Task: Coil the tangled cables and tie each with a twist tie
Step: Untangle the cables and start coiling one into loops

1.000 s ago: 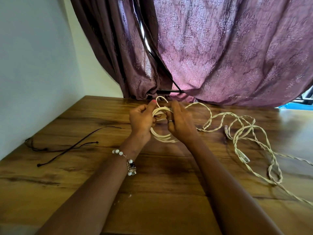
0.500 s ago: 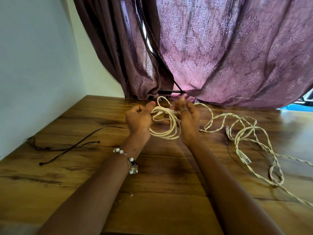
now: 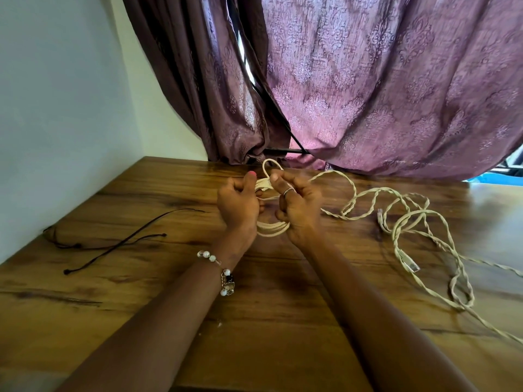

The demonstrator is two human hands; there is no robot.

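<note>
Cream cable coil (image 3: 272, 230) is being gripped between both hands (image 3: 238, 203) (image 3: 300, 206), its loose tail (image 3: 368, 205) trailing toward three o'clock, nearer the right.

My wooden table (image 3: 119, 329), glossy brown with dark grain streaks, runs into a corner. Plain pale wall (image 3: 56, 108) on my left, meeting a lighter wall strip behind. Mauve patterned curtain (image 3: 396, 94) hangs at the back, touching the table's far edge; daylight shows through a slit between panels. Glare on the table's right side.
</note>
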